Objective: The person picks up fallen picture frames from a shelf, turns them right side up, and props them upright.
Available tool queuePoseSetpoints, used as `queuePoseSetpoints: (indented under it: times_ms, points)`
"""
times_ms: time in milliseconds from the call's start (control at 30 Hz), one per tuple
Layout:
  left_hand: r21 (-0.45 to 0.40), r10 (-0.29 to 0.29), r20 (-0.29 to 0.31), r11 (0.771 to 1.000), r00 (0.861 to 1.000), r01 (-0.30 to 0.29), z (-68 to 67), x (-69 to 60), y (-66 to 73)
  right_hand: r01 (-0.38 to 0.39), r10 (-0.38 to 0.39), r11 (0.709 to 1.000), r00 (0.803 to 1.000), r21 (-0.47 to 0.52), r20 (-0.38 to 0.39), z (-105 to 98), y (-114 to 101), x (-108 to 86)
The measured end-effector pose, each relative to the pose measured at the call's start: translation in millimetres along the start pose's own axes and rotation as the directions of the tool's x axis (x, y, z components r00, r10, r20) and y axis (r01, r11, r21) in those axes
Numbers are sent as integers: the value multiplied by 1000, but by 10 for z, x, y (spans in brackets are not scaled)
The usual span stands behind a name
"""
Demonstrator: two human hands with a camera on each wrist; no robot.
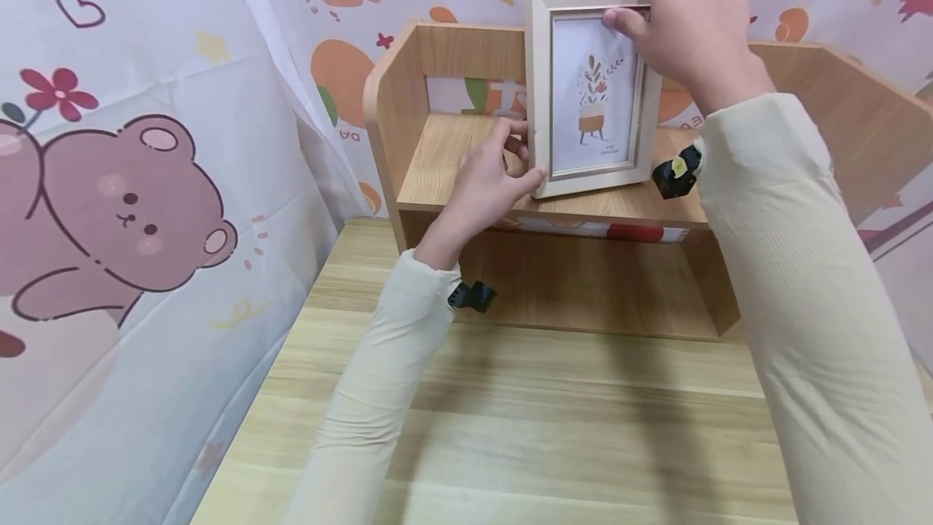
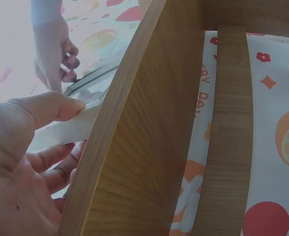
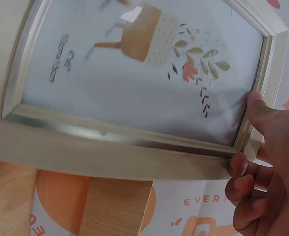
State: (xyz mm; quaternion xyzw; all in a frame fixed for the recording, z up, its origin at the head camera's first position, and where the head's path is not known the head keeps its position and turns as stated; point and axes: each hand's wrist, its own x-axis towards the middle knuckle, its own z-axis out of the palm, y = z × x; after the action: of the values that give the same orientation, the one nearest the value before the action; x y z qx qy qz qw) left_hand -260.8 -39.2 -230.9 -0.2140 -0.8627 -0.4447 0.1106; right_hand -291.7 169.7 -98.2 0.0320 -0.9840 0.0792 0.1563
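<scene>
A cream picture frame (image 1: 541,87) with a potted-plant print stands upright, slightly tilted, at the front of the upper shelf (image 1: 455,160) of a wooden desktop rack. My right hand (image 1: 696,31) grips its top right corner, thumb over the front; the right wrist view shows this thumb on the frame's moulding (image 3: 110,157). At the lower left edge my left hand (image 1: 488,172) pinches the frame's side, with the thumb near the bottom corner. The left wrist view has the thumb on the front face of the frame (image 2: 66,130) and the fingers behind it.
The rack has side panels (image 1: 394,104) left and right and a lower compartment (image 1: 583,274) beneath the shelf. It stands on a light wooden table (image 1: 547,428). Printed curtains hang behind and to the left, one with a bear (image 1: 138,201).
</scene>
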Motion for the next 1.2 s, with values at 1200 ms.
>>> queuePoseSetpoints:
  times_ms: [1200]
  points:
    - [-153,-26,17,988,1000,28,-135,50,-162,-53,65,977,996,207,-53,67,277,-186]
